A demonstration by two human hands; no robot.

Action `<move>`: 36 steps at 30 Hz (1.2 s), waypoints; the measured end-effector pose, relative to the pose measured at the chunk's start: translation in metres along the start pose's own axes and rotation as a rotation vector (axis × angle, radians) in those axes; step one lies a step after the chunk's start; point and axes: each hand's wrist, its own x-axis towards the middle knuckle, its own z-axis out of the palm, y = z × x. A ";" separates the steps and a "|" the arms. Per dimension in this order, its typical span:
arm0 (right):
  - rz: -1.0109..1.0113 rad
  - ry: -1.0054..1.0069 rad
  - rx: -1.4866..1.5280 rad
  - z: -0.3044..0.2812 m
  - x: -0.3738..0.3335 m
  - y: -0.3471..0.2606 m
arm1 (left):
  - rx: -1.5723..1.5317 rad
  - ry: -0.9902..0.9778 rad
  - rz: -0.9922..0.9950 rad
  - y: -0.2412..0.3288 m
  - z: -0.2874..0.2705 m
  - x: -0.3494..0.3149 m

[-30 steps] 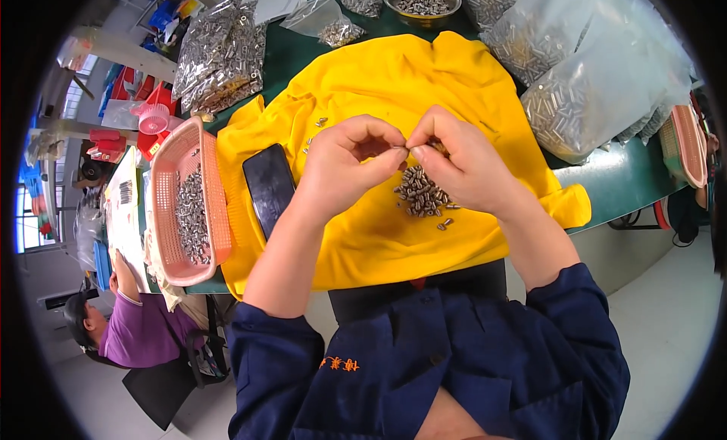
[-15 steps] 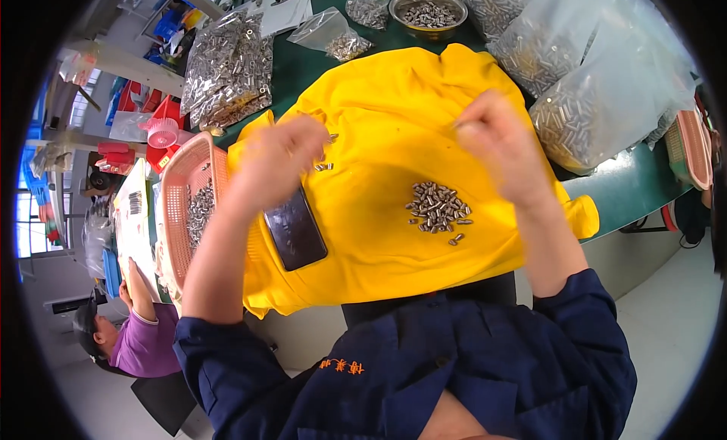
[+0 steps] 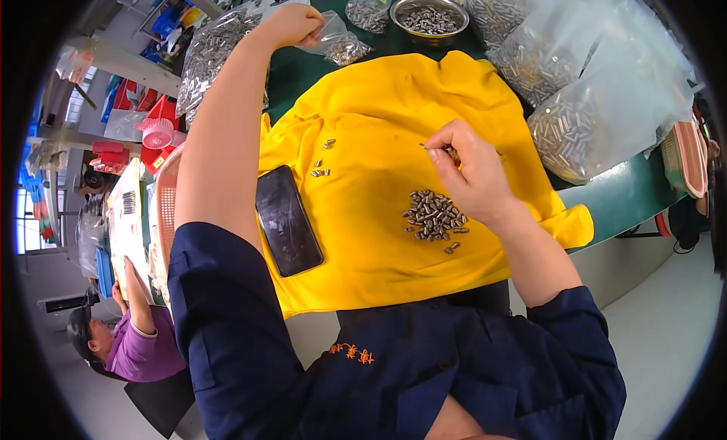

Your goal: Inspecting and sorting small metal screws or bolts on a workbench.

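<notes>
My left hand (image 3: 294, 27) is stretched to the far left, over the open end of a clear plastic bag (image 3: 331, 25) holding small metal parts. Its fingers are bent together, and what they hold, if anything, is hidden. Above the yellow cloth (image 3: 379, 235), my right hand (image 3: 468, 171) is curled round a few small metal cylinders (image 3: 453, 154), its thumb and forefinger pinching at a tiny dark tip. Below it lies a pile of short metal cylinders (image 3: 435, 215). Several loose metal pieces (image 3: 320, 172) lie farther left, beyond a black phone (image 3: 289, 222).
A steel bowl (image 3: 429, 20) of metal parts stands at the back. Large clear bags (image 3: 569, 133) of metal cylinders crowd the right, and another filled bag (image 3: 208, 65) lies far left. A pink basket (image 3: 166, 201) is behind my left arm. A person in purple (image 3: 144, 341) sits at left.
My left hand has moved away from above the cloth to the bag at the far left. My right hand has come down and left, nearer the pile.
</notes>
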 end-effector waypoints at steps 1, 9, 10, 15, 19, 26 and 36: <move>0.025 -0.021 -0.003 -0.002 0.000 -0.002 | 0.084 0.001 0.064 -0.001 -0.001 0.001; -0.005 -0.047 -0.028 0.003 -0.002 0.000 | 0.375 0.158 0.143 0.001 0.002 -0.008; 0.010 -0.037 -0.019 0.003 -0.002 0.001 | 0.371 0.190 0.185 0.002 0.000 -0.011; 0.062 0.016 0.002 0.001 -0.001 0.005 | 0.235 0.363 0.148 0.021 -0.016 -0.064; 0.006 0.020 0.016 0.005 -0.002 0.006 | 0.168 0.087 0.249 0.012 0.024 -0.110; 0.068 -0.070 0.012 0.011 -0.004 -0.001 | 0.234 0.025 0.184 0.012 0.087 -0.147; 0.031 -0.055 0.025 0.011 -0.008 0.002 | 0.492 0.018 0.017 0.038 0.100 -0.152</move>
